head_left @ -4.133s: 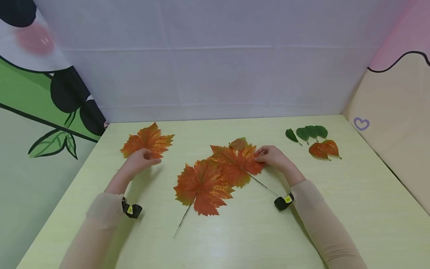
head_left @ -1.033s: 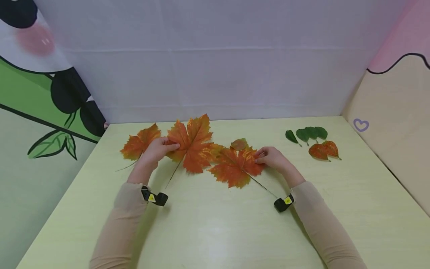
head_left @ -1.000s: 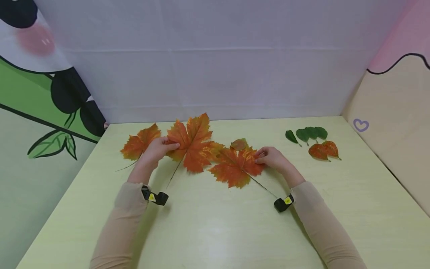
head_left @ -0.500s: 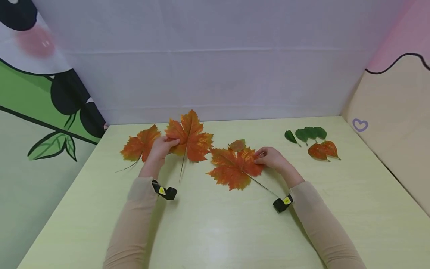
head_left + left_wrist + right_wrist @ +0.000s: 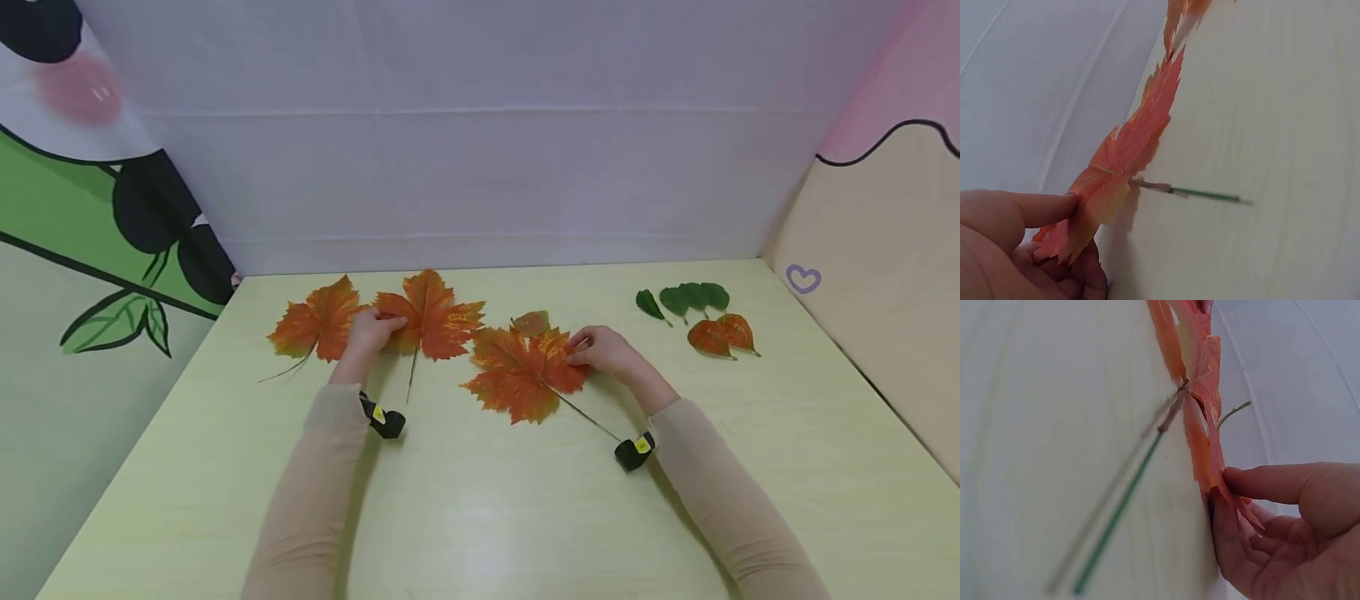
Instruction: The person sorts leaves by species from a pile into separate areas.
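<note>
My left hand (image 5: pixel 370 332) pinches the left edge of an orange maple leaf (image 5: pixel 431 321) near the table's back. In the left wrist view, thumb and fingers grip that leaf, and its wire stem (image 5: pixel 1204 194) sticks out over the table. Just left lies another maple leaf (image 5: pixel 318 321), partly behind the hand. My right hand (image 5: pixel 607 352) holds the right edge of a third maple leaf (image 5: pixel 513 379), whose stem (image 5: pixel 1124 503) points toward the front right. Behind this leaf a small brownish-green leaf (image 5: pixel 531 322) peeks out.
At the back right of the pale table (image 5: pixel 480 517) lie several small green leaves (image 5: pixel 693 297), with two red-orange leaves (image 5: pixel 722 335) in front of them. A white cloth wall (image 5: pixel 495 183) rises behind the table; printed panels stand at both sides.
My left hand has let go of the leftmost leaf, taken the front middle maple leaf back beside it, then shifted right and lowered it. My right hand stays at its leaf.
</note>
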Demonstrator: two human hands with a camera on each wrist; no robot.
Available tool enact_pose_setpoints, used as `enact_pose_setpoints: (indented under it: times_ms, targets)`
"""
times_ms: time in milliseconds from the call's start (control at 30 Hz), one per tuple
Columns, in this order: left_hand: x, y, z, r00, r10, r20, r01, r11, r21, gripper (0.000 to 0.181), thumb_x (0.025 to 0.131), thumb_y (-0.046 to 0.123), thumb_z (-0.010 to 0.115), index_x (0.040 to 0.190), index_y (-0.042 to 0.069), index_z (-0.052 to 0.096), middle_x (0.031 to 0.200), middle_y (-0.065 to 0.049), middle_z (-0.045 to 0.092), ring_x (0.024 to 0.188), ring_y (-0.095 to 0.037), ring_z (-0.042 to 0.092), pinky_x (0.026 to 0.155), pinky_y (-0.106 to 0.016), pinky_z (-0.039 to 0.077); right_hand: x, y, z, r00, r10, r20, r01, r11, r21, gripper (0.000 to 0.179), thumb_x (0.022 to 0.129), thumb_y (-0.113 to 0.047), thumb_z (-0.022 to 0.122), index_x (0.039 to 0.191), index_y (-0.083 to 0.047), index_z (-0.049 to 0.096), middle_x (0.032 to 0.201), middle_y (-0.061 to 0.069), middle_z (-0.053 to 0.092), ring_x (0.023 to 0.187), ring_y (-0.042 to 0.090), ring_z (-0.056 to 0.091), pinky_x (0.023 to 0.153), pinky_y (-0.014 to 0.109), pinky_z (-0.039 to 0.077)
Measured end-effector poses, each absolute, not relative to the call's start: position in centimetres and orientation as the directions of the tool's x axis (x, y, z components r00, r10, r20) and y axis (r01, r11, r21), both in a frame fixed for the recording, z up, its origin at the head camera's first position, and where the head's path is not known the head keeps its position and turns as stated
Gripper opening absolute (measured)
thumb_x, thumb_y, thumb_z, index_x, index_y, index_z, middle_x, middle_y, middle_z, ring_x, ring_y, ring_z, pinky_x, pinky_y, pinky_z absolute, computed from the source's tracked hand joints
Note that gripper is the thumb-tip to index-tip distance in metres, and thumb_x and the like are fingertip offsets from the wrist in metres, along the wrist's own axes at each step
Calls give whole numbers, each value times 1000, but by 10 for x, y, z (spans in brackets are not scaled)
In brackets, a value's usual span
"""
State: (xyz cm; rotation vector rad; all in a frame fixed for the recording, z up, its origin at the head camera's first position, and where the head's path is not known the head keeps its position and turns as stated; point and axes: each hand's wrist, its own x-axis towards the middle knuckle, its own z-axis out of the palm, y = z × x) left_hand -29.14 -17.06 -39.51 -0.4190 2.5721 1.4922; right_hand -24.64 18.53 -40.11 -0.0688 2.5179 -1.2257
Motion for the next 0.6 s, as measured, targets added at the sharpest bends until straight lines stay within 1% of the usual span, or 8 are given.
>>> enact_pose_setpoints:
  times_ms: [100,233,300,367,500,533,600]
  targets:
    - [-293,-169,-399,-949,-192,-249,-313,489,814,39,90,22,56,118,-4,51,108,-12,51,94,-23,45,81,-31,39,-247,186,-398,-936,-206,-284,80,662,-745,31,83,-11,64,108,6,55,93,12,58,73,14,54,64,22,44]
    - [-292,-166,-402,-951,-220,-219,-305,525,794,36,89,23,58,113,-3,55,111,-16,55,95,-25,49,81,-33,42,-248,187,-391,-929,-224,-296,28,753,-657,34,82,-17,65,107,5,58,96,13,60,77,17,53,66,25,43]
    - [-290,-164,-403,-952,-232,-202,-300,551,779,34,88,24,59,109,-2,58,109,-16,57,93,-25,51,78,-33,42,-250,188,-386,-924,-229,-308,5,794,-607,34,81,-19,65,105,4,60,97,14,61,78,19,54,67,27,44]
    - [-289,-164,-404,-951,-243,-190,-299,572,764,32,87,26,60,105,-1,60,108,-15,58,91,-25,52,75,-32,43,-252,189,-381,-918,-221,-330,2,828,-561,35,82,-21,64,105,5,60,93,13,61,76,19,55,67,28,45]
    - [-288,-163,-404,-952,-250,-177,-296,593,749,31,86,28,61,100,0,61,104,-14,60,87,-24,51,69,-29,41,-258,189,-372,-917,-203,-343,-15,877,-481,33,84,-23,62,103,4,60,83,11,61,69,18,55,61,28,45]
    - [-288,-164,-404,-953,-248,-176,-292,594,750,31,86,28,61,100,0,61,103,-14,60,86,-24,51,69,-29,40,-260,188,-370,-922,-198,-333,-23,886,-462,33,84,-23,62,103,4,59,83,11,61,70,18,55,61,28,45]
    - [-287,-165,-403,-954,-248,-171,-289,594,751,31,86,28,62,98,0,61,98,-12,60,84,-22,50,67,-28,39,-263,185,-365,-934,-198,-297,-48,895,-444,34,85,-25,60,103,4,59,90,14,62,74,21,56,63,30,44]
